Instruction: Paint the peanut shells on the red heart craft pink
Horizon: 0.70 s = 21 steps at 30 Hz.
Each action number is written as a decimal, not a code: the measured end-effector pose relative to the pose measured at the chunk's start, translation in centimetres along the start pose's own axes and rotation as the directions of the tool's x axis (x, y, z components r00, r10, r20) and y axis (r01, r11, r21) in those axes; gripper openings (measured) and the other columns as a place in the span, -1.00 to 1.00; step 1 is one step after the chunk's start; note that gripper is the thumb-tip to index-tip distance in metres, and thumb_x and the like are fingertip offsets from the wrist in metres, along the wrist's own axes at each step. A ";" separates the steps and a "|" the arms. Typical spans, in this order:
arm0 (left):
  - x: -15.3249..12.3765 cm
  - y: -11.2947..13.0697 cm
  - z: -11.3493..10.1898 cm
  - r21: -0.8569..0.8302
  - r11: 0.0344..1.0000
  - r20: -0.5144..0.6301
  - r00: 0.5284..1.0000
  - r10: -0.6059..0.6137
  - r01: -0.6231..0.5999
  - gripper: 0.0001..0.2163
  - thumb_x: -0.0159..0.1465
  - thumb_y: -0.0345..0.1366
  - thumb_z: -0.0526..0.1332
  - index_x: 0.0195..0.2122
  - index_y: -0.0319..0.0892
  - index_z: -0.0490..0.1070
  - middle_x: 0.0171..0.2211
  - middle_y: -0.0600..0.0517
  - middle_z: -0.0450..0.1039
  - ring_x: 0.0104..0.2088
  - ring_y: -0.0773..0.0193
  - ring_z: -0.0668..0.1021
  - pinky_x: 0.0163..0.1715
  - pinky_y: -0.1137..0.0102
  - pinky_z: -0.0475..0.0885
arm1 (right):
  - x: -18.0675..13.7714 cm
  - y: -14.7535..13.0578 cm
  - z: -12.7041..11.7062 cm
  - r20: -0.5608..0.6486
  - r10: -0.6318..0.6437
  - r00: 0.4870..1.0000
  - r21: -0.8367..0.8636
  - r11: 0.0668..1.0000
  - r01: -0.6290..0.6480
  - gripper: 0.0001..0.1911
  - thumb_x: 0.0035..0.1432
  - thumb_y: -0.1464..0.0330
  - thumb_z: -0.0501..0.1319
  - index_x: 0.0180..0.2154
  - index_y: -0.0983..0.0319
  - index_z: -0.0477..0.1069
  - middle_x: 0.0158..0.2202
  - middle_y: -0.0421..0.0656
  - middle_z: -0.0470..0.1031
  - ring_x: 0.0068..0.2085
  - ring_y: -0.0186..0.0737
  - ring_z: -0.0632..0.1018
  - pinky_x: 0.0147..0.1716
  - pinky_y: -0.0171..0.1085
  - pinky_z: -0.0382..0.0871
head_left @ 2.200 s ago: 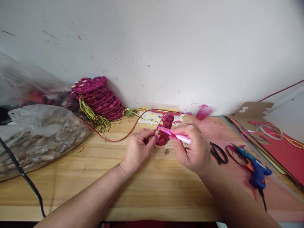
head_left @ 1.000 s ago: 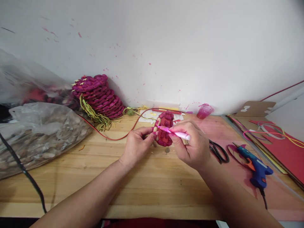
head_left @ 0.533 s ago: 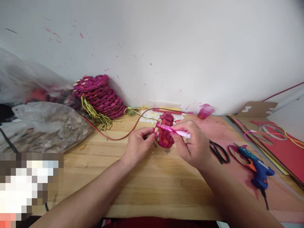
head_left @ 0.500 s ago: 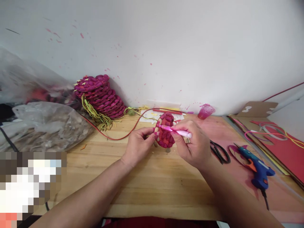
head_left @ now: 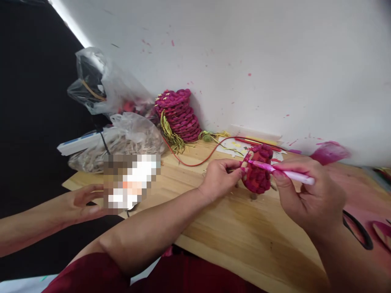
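Note:
My left hand (head_left: 220, 179) pinches the left edge of an oval piece (head_left: 259, 180) covered in magenta-painted, shell-like lumps with a red middle. Several lumps on its left side are still pale. In my right hand (head_left: 308, 195) is a slim paintbrush (head_left: 287, 173) with a whitish handle stained pink. Its tip meets the piece near the pale lumps, close to my left fingertips. Pink paint marks my fingers. Behind the piece lies a paint-spotted white sheet (head_left: 227, 145).
Against the wall leans a stack of similar magenta pieces (head_left: 180, 114) with yellow-green tassels. Plastic bags (head_left: 122, 138) stand at left. Another person's hand (head_left: 88, 203) reaches in by a blurred-out object. A red cord (head_left: 195, 163) crosses the table; black-handled scissors (head_left: 359, 230) lie at right.
My view has swung left, so things sit further right in the picture. Another person's hand now shows at left, and the glue gun has left view. Both my hands keep their holds.

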State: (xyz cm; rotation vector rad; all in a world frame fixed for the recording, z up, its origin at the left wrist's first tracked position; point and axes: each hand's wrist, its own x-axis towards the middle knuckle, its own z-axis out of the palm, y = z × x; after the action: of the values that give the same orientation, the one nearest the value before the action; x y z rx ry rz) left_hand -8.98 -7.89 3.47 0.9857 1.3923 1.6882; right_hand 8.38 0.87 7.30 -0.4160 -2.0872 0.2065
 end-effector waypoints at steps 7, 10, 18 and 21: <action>0.0 -0.3 -0.1 0.013 1.000 -0.007 1.000 -0.003 0.003 -0.69 0.13 -0.07 0.43 -0.30 -0.26 0.69 -0.45 -0.03 0.59 -0.50 0.34 0.43 -0.49 0.44 0.33 | -0.1 0.0 0.1 -0.029 0.076 0.997 -0.016 0.997 -0.077 -0.89 0.28 0.29 0.32 -0.16 0.12 0.52 -0.24 -0.12 0.64 -0.27 -0.10 0.64 -0.27 -0.15 0.50; 0.0 -0.2 -0.1 0.000 1.000 0.004 1.000 -0.025 0.025 -0.62 0.09 0.01 0.45 -0.31 -0.26 0.69 -0.45 -0.03 0.57 -0.49 0.33 0.42 -0.49 0.42 0.32 | -0.2 0.1 0.1 -0.040 0.118 0.992 0.031 0.993 -0.117 -0.88 0.27 0.29 0.33 -0.15 0.12 0.53 -0.24 -0.12 0.64 -0.27 -0.10 0.65 -0.25 -0.15 0.52; 0.0 -0.1 -0.1 -0.051 0.997 0.014 0.998 -0.063 0.064 -0.59 0.04 0.06 0.47 -0.40 -0.27 0.65 -0.54 0.05 0.46 -0.53 0.40 0.32 -0.51 0.43 0.22 | -0.5 0.6 0.2 -0.070 0.191 0.979 0.111 0.977 -0.182 -0.86 0.25 0.28 0.35 -0.15 0.12 0.54 -0.22 -0.11 0.64 -0.22 -0.07 0.64 -0.17 -0.09 0.53; -0.2 -0.1 -0.1 -0.085 0.992 0.046 0.995 -0.085 0.089 -0.57 0.02 0.08 0.48 -0.42 -0.26 0.64 -0.57 0.07 0.43 -0.56 0.41 0.30 -0.53 0.43 0.20 | -0.6 0.9 0.4 -0.049 0.214 0.976 0.143 0.968 -0.205 -0.86 0.26 0.26 0.35 -0.15 0.13 0.53 -0.23 -0.11 0.63 -0.22 -0.07 0.63 -0.20 -0.10 0.50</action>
State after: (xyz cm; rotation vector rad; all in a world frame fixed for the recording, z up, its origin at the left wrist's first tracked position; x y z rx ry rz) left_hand -8.95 -8.09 3.37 0.8941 1.3047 1.6401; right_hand 8.52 1.48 6.32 -0.5529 -1.9515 0.4534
